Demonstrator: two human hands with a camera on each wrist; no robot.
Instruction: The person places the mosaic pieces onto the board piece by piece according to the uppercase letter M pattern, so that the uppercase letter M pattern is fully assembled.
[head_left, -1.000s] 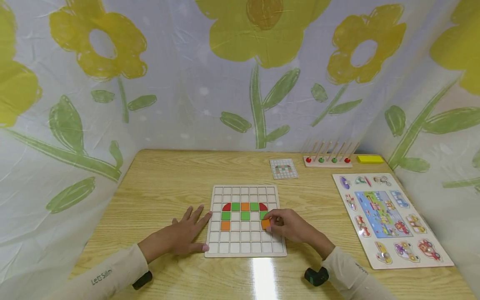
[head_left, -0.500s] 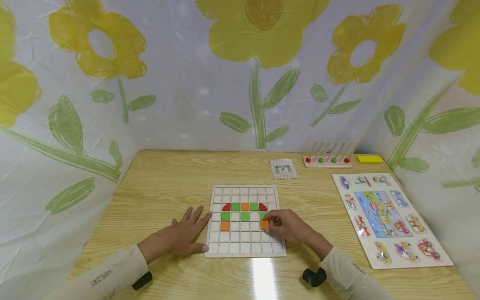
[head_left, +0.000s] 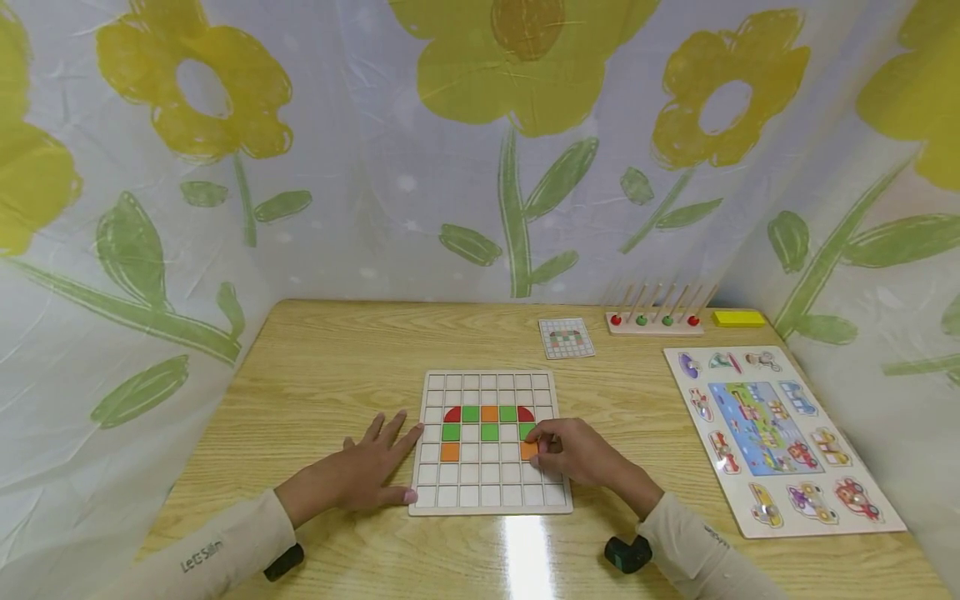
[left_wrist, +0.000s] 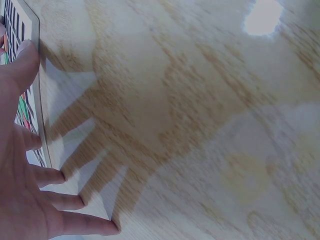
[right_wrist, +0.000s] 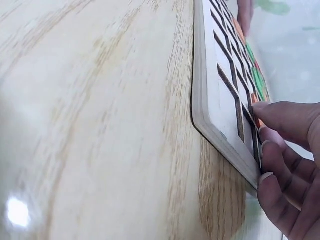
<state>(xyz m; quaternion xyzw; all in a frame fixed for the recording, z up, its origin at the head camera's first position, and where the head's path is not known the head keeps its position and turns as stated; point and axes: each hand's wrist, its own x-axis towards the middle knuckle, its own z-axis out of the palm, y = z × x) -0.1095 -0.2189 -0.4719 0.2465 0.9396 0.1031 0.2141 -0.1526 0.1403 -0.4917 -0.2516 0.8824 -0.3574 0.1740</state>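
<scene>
A white grid board (head_left: 480,493) lies on the table with red, green and orange tiles set in its cells. My right hand (head_left: 577,452) is at the board's right side, thumb and forefinger pinching an orange square tile (head_left: 528,451) that lies in a cell below a green tile (head_left: 527,432). In the right wrist view the thumb touches this orange tile (right_wrist: 256,111), while other fingers rest by the board's edge. My left hand (head_left: 371,471) lies spread, holding nothing, thumb and fingertips touching the board's left edge. A second orange tile (head_left: 450,452) sits on the left of the pattern.
Behind the board lies a small pattern card (head_left: 567,338). A peg rack (head_left: 656,323) with red and green beads stands at the back right, beside a yellow block (head_left: 738,319). A picture puzzle board (head_left: 780,433) lies to the right. Flowered curtains enclose the table.
My right hand has shifted slightly left and turned the orange tile from a tilt to lying flush in its cell. The left hand has stayed still.
</scene>
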